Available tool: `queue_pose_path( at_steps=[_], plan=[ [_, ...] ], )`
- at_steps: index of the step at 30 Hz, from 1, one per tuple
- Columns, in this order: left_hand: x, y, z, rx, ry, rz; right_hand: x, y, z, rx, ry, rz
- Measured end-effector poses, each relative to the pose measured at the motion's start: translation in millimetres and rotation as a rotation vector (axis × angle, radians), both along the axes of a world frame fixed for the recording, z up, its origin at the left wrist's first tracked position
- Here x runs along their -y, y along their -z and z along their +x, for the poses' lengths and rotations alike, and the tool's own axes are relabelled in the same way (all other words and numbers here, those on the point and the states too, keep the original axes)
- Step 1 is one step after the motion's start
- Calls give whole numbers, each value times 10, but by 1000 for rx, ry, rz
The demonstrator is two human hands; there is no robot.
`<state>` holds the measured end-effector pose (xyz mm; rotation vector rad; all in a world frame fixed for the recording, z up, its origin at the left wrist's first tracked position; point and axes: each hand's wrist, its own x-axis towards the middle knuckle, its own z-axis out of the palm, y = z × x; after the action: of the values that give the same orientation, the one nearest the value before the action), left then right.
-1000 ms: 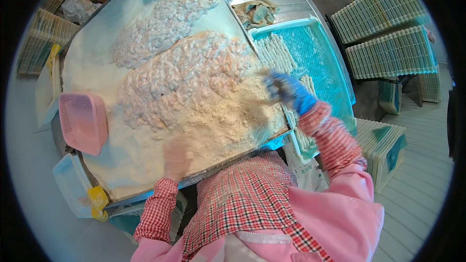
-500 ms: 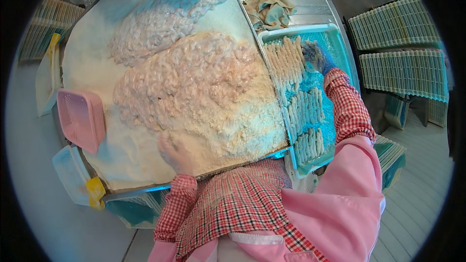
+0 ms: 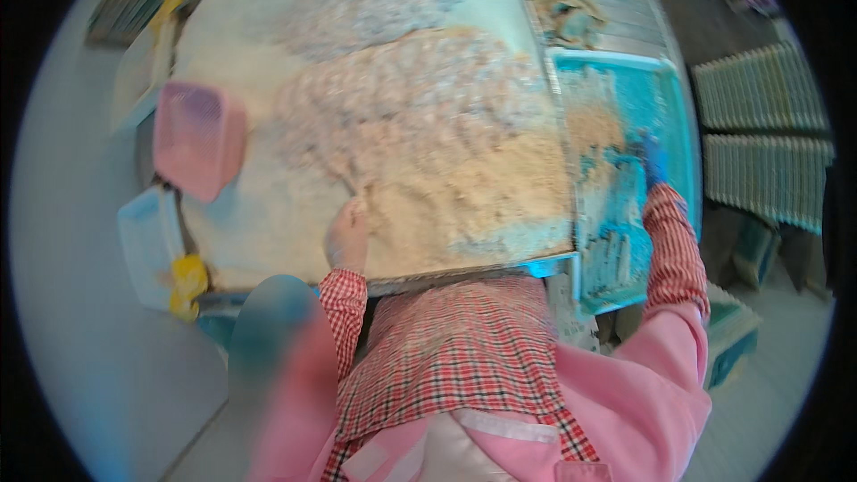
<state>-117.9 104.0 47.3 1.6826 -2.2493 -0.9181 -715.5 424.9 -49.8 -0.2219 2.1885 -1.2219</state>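
Observation:
My left hand [image 3: 349, 236] is at the near edge of a heap of pale raw meat strips [image 3: 393, 94], by the crumbly coating [image 3: 482, 187]. Its fingers are drawn together at the tips, beside a thin strand leading from the heap; blur hides what they hold. To the right, my right hand [image 3: 654, 162], in a blue glove, is over a turquoise tray [image 3: 669, 89]. Motion smears its fingers, so their grip does not show. Rows of coated strips [image 3: 594, 129] lie in the tray's left half, next to that hand.
A pink basket [image 3: 198, 141] stands at the table's left side, with a pale blue tub [image 3: 150, 245] and yellow handle [image 3: 188, 278] below it. A crumpled cloth [image 3: 571, 21] lies beyond the tray. Stacked racks [image 3: 763, 174] stand at the right. A metal edge borders the table in front of me.
The view has shifted, so the table sits higher and further right. My left hand's fingers have come together. My right hand is further from the strips. The other person's hand has left the view.

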Motion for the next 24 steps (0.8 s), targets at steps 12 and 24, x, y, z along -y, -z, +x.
queue_pose_path(
  at_steps=[12,24],
  plan=[
    [217,312,111,138,219,-558,1955,-1056,3615,-295,-720,-429],
    [453,-75,1269,375,241,-91,2189,-672,4765,-903,-1044,16]
  ],
)
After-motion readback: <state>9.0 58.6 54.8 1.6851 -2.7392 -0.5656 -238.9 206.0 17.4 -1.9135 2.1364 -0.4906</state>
